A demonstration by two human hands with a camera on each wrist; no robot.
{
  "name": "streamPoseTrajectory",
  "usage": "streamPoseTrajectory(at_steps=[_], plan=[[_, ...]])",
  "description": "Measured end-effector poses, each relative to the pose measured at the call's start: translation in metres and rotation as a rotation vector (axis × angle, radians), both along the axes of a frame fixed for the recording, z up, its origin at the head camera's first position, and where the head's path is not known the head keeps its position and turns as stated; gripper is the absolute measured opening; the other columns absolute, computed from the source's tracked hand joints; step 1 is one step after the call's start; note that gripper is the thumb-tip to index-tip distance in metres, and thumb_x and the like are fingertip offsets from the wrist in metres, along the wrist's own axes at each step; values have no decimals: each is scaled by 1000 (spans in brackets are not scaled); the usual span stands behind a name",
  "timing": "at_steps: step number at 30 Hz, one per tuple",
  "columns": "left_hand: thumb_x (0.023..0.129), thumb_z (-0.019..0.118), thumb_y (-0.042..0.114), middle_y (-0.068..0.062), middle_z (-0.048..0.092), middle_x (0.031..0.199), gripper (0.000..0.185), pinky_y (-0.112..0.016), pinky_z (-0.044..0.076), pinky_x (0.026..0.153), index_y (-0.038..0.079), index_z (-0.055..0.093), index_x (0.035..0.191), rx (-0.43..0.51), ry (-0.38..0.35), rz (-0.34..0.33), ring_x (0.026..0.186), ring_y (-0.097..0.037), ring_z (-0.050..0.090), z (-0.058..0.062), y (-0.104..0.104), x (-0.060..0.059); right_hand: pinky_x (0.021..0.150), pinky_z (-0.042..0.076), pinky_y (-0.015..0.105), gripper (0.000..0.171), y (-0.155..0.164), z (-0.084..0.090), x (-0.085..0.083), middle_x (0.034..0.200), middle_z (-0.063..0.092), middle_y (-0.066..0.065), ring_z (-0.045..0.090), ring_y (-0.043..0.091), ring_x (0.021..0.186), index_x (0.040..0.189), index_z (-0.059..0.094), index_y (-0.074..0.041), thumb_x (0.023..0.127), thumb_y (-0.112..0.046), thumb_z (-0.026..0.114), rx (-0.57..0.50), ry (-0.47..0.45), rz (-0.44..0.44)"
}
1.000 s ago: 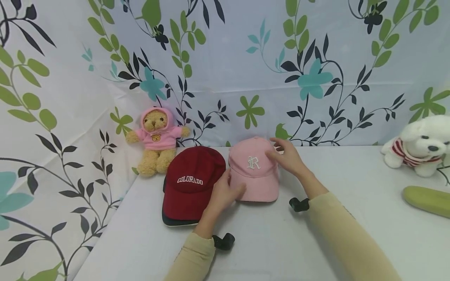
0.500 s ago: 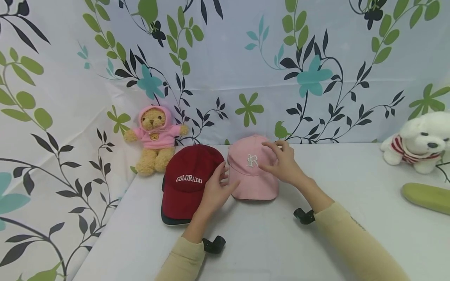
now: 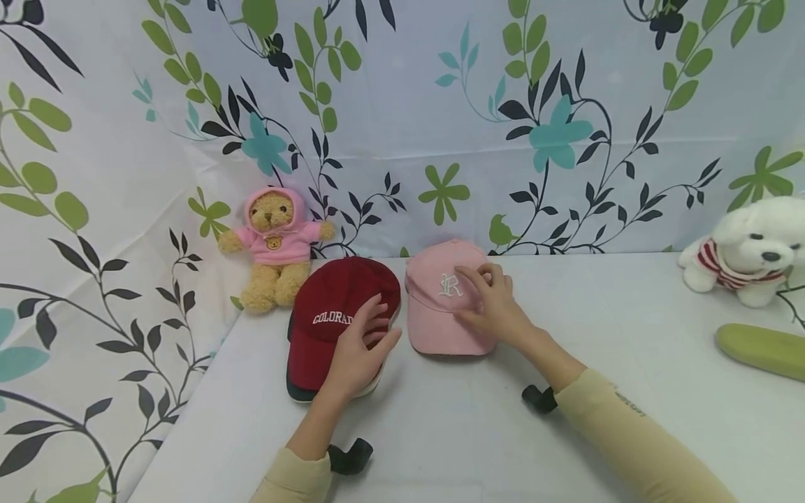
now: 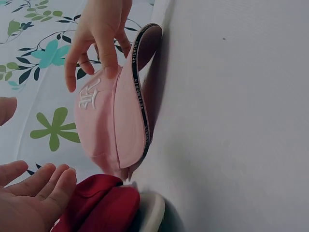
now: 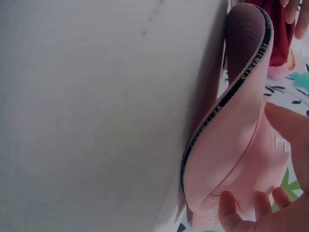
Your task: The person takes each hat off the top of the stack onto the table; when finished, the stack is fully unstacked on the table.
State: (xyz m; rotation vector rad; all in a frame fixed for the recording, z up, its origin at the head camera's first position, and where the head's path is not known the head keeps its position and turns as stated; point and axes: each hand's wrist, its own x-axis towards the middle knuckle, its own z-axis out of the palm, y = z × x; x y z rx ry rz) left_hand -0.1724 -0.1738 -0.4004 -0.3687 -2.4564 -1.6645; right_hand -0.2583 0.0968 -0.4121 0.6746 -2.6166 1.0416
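Observation:
A pink baseball cap (image 3: 443, 332) with a white letter R lies on the white table, its brim toward me. To its left sits a dark red cap (image 3: 327, 290) with COLORADO lettering. My right hand (image 3: 499, 307) hovers at the pink cap's right front, fingers spread and slightly bent. In the right wrist view its fingertips (image 5: 229, 205) are close by the cap's crown, gripping nothing. My left hand (image 3: 355, 356) is held over the red cap's right side and covers part of its lettering. Its fingers are loosely extended, and nothing is between them.
A teddy bear (image 3: 272, 241) in a pink hoodie sits at the back left. At the far right are a white plush dog (image 3: 748, 255) and a green elongated object (image 3: 764, 351). A leaf-patterned cloth (image 3: 402, 105) hangs behind the table (image 3: 604, 335).
My left hand has left the pink cap's side and moved left and toward me, over the red cap. My right hand has shifted slightly lower, across the pink cap's front. Both caps stay put.

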Motion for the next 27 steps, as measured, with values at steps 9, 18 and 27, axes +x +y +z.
streamPoseTrajectory(at_steps=[9, 18, 27], plan=[[98, 69, 19, -11, 55, 142, 60, -42, 49, 100, 10, 43, 152, -40, 22, 58, 122, -27, 57, 6, -19, 19, 87, 45, 54, 71, -2, -2, -3, 129, 31, 17, 34, 41, 113, 147, 47, -18, 86, -17, 83, 7, 9, 7], [98, 69, 17, -12, 57, 140, 58, -39, 50, 99, 8, 44, 150, -28, 82, 84, 119, -25, 59, 3, -32, 28, 85, 47, 52, 64, -9, -6, -10, 125, 33, 18, 37, 42, 109, 144, 51, -15, 88, -16, 80, 23, 66, -8], [96, 70, 13, -13, 59, 137, 59, -23, 50, 95, 5, 45, 149, -13, 125, 101, 115, -27, 61, 2, -43, 31, 85, 49, 52, 64, -18, -6, -12, 126, 34, 18, 37, 41, 111, 144, 51, -16, 87, -16, 81, 23, 50, -33]])
